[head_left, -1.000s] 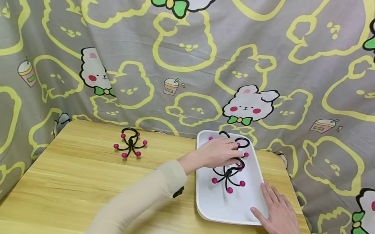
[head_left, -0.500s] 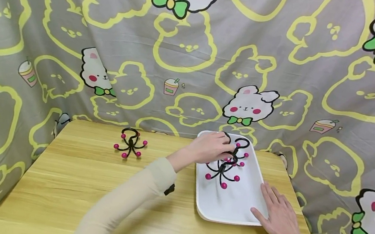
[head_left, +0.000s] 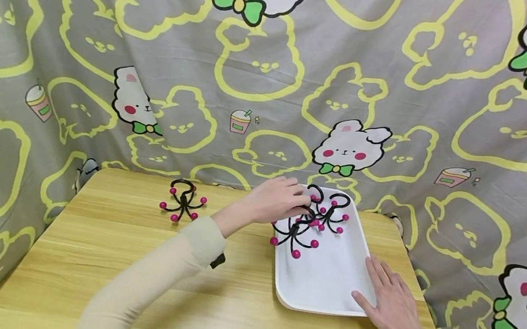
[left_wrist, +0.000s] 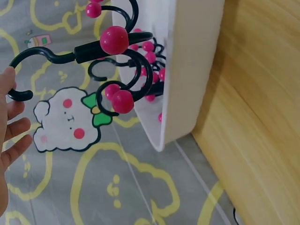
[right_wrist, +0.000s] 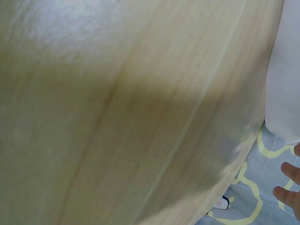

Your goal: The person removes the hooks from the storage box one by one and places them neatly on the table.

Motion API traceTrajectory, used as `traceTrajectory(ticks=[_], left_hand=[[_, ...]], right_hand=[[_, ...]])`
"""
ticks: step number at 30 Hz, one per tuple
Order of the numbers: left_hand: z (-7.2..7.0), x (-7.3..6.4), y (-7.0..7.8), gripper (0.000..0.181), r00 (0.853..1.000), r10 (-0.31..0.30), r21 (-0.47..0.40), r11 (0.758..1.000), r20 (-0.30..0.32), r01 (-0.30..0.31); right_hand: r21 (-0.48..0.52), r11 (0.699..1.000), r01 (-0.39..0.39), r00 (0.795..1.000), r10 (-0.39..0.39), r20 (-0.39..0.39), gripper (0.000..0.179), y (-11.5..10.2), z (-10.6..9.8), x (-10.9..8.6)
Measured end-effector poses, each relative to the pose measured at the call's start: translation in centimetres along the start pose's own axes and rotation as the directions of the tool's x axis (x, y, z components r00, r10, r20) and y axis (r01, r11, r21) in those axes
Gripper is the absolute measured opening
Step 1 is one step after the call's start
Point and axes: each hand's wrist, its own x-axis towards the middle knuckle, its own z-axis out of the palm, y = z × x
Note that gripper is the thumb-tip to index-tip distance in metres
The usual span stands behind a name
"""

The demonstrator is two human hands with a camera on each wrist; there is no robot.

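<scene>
Aloft, a curved hook [left_wrist: 89, 51] bears glossy balls [left_wrist: 114, 40]

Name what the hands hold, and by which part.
Left hand: pink-tipped black hanger, by its curved hook. Right hand: nothing held; rests at the edge of the white tray.

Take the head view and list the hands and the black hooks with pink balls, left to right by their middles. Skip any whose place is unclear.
Leftmost hook → left hand → held hook → rightmost hook → right hand.
</scene>
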Motion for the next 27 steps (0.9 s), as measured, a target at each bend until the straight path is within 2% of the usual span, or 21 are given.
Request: traceTrajectory(ticks=[4, 10, 19, 27], left_hand=[[-0.3, -0.8, -0.5, 0.020, 1.000, 0.009, 0.017, 1.000, -0.013, -0.009], [-0.9, -2.3, -1.2, 0.021, 1.000, -0.007, 0.035, 0.999, 0.003, 0.007], [-1.9, -5.0, -2.7, 0.017, 0.997, -0.028, 0.041, 0.999, -0.070, 0.031], [-2.5, -7.3, -4.3, 0.014, 0.991, -0.071, -0.007, 0.998, -0.112, 0.070]], right_hand=[[0.003, 1.000, -0.005, 1.000, 0.005, 0.006, 0.090, 0.0, 0.0, 0.0], [0.006, 1.000, 0.002, 1.000, -0.002, -0.006, 0.090, -0.1, 0.0, 0.0], [0.008, 1.000, -0.001, 1.000, 0.001, -0.003, 0.090, -0.1, -0.1, 0.0], [0.005, 1.000, -0.011, 1.000, 0.011, 0.015, 0.090, -0.1, -0.1, 0.0]])
